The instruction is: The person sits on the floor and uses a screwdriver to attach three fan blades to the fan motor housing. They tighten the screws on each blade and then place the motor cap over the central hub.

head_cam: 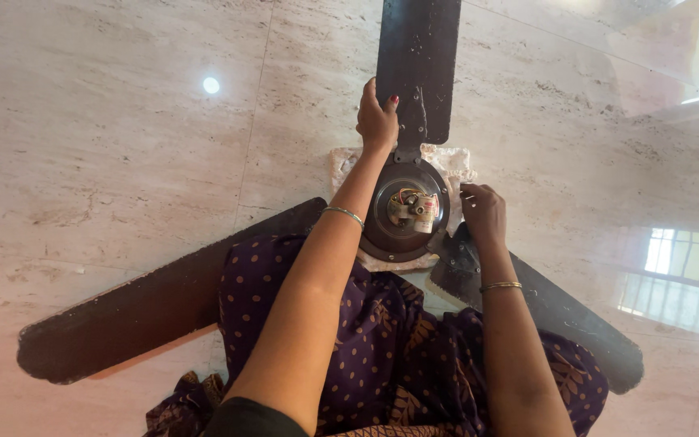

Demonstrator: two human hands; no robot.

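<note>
A dark brown ceiling fan lies on the floor, its round motor hub (382, 231) facing up with wires and a small capacitor showing in the middle. My left hand (376, 120) grips the edge of the far blade (430, 57) near its root. My right hand (482, 212) rests on the metal bracket of the right blade (576, 320), fingers curled beside the hub. A third blade (139, 311) stretches to the lower left.
A crumpled white cloth (455, 166) lies under the hub. The floor (107, 137) is glossy beige marble tile with window reflections at right. My lap in purple dotted fabric (382, 340) sits just in front of the hub.
</note>
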